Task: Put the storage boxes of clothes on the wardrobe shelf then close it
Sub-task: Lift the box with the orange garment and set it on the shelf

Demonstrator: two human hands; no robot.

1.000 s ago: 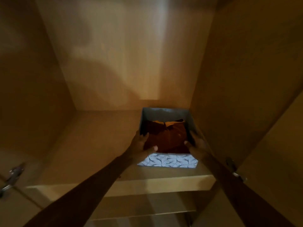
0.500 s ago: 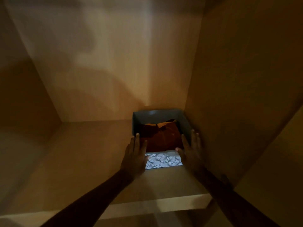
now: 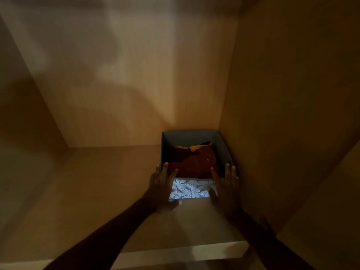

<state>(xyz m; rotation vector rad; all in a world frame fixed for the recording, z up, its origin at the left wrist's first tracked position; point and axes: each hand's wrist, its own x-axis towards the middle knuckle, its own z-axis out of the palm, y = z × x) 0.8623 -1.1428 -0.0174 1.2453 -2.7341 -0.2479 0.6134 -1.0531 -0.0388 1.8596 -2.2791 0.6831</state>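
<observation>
A grey storage box (image 3: 191, 189) with a leaf-patterned front stands on the wardrobe shelf (image 3: 97, 191), pushed into the back right corner. Folded dark red and orange clothes (image 3: 192, 160) fill it. My left hand (image 3: 161, 188) lies flat against the box's front left corner, fingers straight and apart. My right hand (image 3: 227, 190) presses the front right corner the same way, fingers extended. Neither hand curls around the box.
The wardrobe's right side panel (image 3: 282, 114) runs close beside the box and my right hand. The back panel (image 3: 126, 75) is directly behind the box. Bare shelf stretches to the left. The shelf's pale front edge (image 3: 175, 254) lies below my forearms.
The box has slid deeper along the shelf toward the back right corner. My hands went from gripping its front rim to flat, open palms against its front.
</observation>
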